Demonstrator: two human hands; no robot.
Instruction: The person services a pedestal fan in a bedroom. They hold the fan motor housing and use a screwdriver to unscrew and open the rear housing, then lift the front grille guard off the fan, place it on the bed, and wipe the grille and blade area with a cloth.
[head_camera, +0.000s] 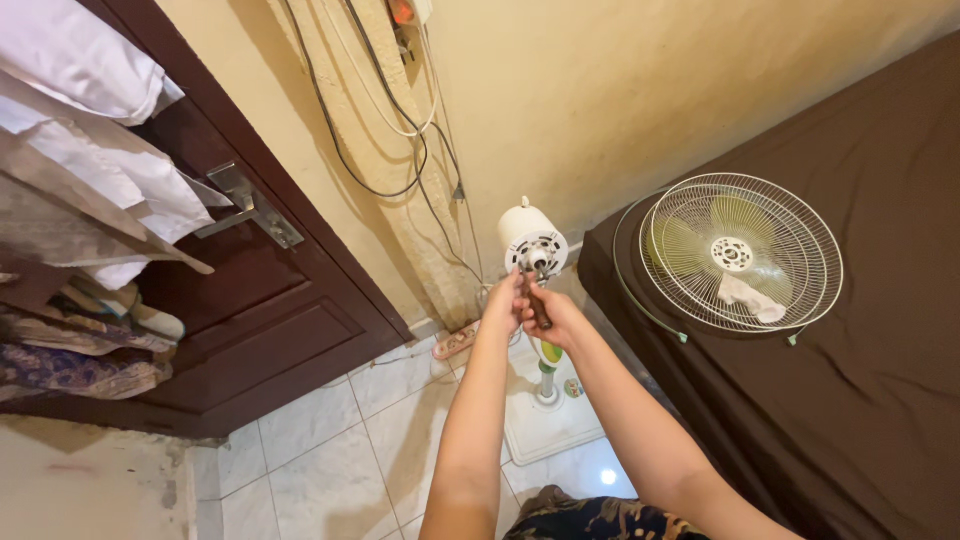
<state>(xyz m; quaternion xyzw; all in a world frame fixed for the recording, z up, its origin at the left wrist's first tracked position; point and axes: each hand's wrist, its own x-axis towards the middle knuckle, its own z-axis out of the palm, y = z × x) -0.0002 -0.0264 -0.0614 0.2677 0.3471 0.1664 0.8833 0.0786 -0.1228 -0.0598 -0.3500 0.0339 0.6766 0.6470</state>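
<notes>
In a small room with a cream wall (640, 90) and pale floor tiles (330, 450), we stand over a white fan motor head (530, 243) stripped of its guards, on its stand (547, 380) between a dark wooden door (260, 310) and a bed (880, 400). Our right hand (556, 316) has its fingers closed on a dark-handled tool (537, 303) set at the motor's front, while our left hand (503, 300) is curled just under the motor, touching it. The fan's wire guards (738, 254) lie on the bed's brown sheet, and cables (400, 150) hang down the wall.
</notes>
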